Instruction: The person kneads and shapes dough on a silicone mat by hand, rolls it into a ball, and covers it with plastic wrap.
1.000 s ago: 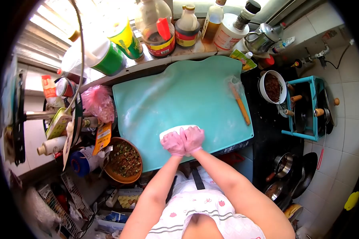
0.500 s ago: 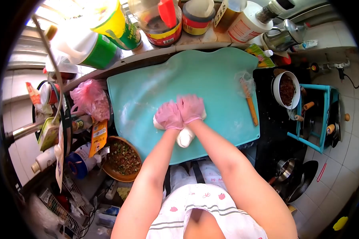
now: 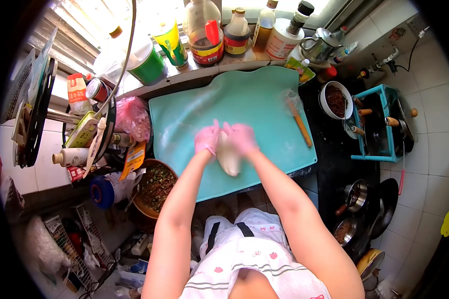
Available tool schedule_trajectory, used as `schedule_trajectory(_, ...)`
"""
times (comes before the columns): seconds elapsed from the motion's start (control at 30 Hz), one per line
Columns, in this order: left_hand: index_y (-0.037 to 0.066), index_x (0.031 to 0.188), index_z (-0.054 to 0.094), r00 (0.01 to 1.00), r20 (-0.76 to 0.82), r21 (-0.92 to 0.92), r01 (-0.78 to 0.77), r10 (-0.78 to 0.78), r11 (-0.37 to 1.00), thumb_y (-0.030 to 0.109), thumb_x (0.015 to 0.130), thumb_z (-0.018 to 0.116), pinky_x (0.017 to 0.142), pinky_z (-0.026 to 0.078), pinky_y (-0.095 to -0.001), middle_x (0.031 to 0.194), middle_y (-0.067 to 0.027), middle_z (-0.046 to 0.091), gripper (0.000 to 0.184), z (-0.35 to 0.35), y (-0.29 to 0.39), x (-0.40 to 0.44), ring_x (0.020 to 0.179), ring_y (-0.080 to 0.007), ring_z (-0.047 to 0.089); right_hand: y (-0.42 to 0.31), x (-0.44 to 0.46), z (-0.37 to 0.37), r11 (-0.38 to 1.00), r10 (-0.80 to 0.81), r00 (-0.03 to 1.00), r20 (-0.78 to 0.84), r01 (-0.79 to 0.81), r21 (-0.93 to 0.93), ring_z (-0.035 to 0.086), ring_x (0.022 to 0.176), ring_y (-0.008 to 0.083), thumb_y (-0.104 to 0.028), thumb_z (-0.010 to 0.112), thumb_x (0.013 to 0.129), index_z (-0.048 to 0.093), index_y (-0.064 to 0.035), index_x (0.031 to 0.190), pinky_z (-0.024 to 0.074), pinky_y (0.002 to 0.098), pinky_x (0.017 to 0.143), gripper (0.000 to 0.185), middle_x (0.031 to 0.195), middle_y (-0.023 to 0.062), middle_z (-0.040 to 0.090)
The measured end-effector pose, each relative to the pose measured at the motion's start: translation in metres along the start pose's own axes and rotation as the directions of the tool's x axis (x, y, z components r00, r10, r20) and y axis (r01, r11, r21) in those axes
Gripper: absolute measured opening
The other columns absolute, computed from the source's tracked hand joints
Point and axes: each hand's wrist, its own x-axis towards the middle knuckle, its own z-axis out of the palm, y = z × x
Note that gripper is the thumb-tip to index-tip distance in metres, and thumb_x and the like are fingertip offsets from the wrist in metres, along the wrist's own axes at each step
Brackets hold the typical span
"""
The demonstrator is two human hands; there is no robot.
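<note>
A pale elongated lump of dough (image 3: 228, 160) lies lengthwise on the turquoise mat (image 3: 184, 174). In a pink glove, my left hand (image 3: 207, 138) is at the dough's left side, its fingers stretched forward. My right hand (image 3: 240, 139), also gloved in pink, is over the dough's right side and partly smeared by motion; its fingers point forward. Both hands appear to touch the upper part of the dough. A wooden rolling pin (image 3: 301, 128), with clear plastic around its upper end, rests at the mat's right side.
Bottles and jugs, including a dark sauce jug (image 3: 206, 50), line the ledge behind the mat. A bowl of chopped filling (image 3: 155, 192) stands at the left. On the right are a white bowl of dark food (image 3: 336, 101), a blue rack (image 3: 382, 92) and several pans.
My hands have gone from pressing over the dough to its two sides. The dough has turned from lying mostly crosswise to lengthwise. The head view has shifted.
</note>
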Motion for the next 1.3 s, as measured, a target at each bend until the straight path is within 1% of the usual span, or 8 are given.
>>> schedule_trajectory(0.17,0.010,0.093,0.069,0.941,-0.323,0.255,-0.014,0.098,0.967,0.041,0.096,0.043,0.074,0.043,-0.0499,0.079,-0.0154,0.063,0.041,0.038,0.014,-0.060,0.078,-0.0369,0.059,0.011,-0.052,0.050,0.990,0.010,0.960,-0.281,-0.049,-0.132,0.059,0.062,0.0320,-0.039,0.051,0.094,0.069,-0.0123,0.078,0.0451,0.0464,0.060,0.036,0.069,0.0148,0.062)
schedule_trajectory(0.37,0.021,0.097,0.067,0.709,-0.630,0.309,-0.146,0.317,0.940,0.047,0.079,0.059,0.065,0.045,-0.0418,0.077,-0.0061,0.064,0.032,0.091,-0.017,-0.083,0.077,-0.0234,0.062,-0.003,-0.048,0.047,0.971,0.071,0.996,-0.062,-0.083,-0.226,0.060,0.070,0.0319,-0.040,0.058,0.085,0.068,-0.0102,0.081,0.0467,0.0466,0.067,0.032,0.077,0.0147,0.063)
schedule_trajectory(0.73,0.015,0.088,0.067,0.809,-0.583,0.207,0.061,0.073,0.976,0.040,0.083,0.055,0.071,0.042,-0.0441,0.082,-0.0104,0.062,0.028,0.072,-0.005,0.017,0.080,-0.0309,0.057,0.000,0.047,0.054,0.958,0.090,0.993,-0.074,-0.107,-0.268,0.063,0.076,0.0332,-0.044,0.060,0.080,0.069,-0.0087,0.082,0.0483,0.0469,0.066,0.036,0.086,0.0166,0.065)
schedule_trajectory(0.83,0.013,0.087,0.067,0.820,-0.572,0.149,0.116,-0.010,0.982,0.038,0.083,0.055,0.071,0.041,-0.0444,0.083,-0.0115,0.061,0.027,0.064,-0.004,0.037,0.081,-0.0319,0.057,-0.031,0.064,0.004,0.939,0.213,0.912,0.350,-0.093,-0.330,0.053,0.108,0.0314,-0.042,0.046,0.092,0.057,-0.0088,0.124,0.0423,0.0452,0.089,0.048,0.116,0.0135,0.058)
schedule_trajectory(1.03,0.013,0.086,0.070,0.919,-0.308,-0.082,0.234,-0.248,0.969,0.042,0.095,0.040,0.078,0.048,-0.0431,0.091,-0.0127,0.068,0.042,0.044,-0.006,0.068,0.090,-0.0358,0.062,-0.060,0.068,-0.036,0.937,0.189,0.897,0.399,-0.044,-0.346,0.045,0.124,0.0324,-0.036,0.040,0.097,0.042,-0.0149,0.145,0.0358,0.0439,0.102,0.052,0.138,0.0149,0.047)
schedule_trajectory(1.13,0.013,0.092,0.072,0.906,-0.367,-0.306,0.097,-0.212,0.947,0.047,0.097,0.031,0.086,0.048,-0.0427,0.097,-0.0156,0.069,0.054,0.021,-0.005,0.058,0.095,-0.0375,0.062,-0.022,0.054,0.016,0.973,-0.175,0.960,-0.219,0.134,-0.190,0.049,0.121,0.0315,-0.033,0.041,0.097,0.050,-0.0135,0.138,0.0361,0.0453,0.102,0.046,0.133,0.0145,0.053)
schedule_trajectory(1.23,0.015,0.092,0.075,0.992,-0.100,0.009,0.080,-0.079,0.997,0.052,0.097,0.027,0.090,0.046,-0.0431,0.098,-0.0166,0.068,0.061,0.019,-0.026,0.044,0.094,-0.0382,0.062,-0.041,0.026,-0.029,0.999,-0.011,0.949,0.314,0.023,-0.035,0.055,0.114,0.0307,-0.034,0.040,0.098,0.057,-0.0140,0.130,0.0373,0.0463,0.099,0.041,0.124,0.0144,0.061)
schedule_trajectory(1.3,0.013,0.091,0.075,0.984,-0.152,-0.097,0.082,-0.096,0.992,0.053,0.097,0.026,0.092,0.045,-0.0433,0.099,-0.0181,0.068,0.063,0.013,-0.012,0.010,0.093,-0.0393,0.062,-0.030,0.013,-0.027,0.996,-0.064,0.958,0.280,0.079,-0.039,0.058,0.109,0.0304,-0.033,0.042,0.098,0.060,-0.0128,0.125,0.0384,0.0461,0.097,0.038,0.117,0.0151,0.064)
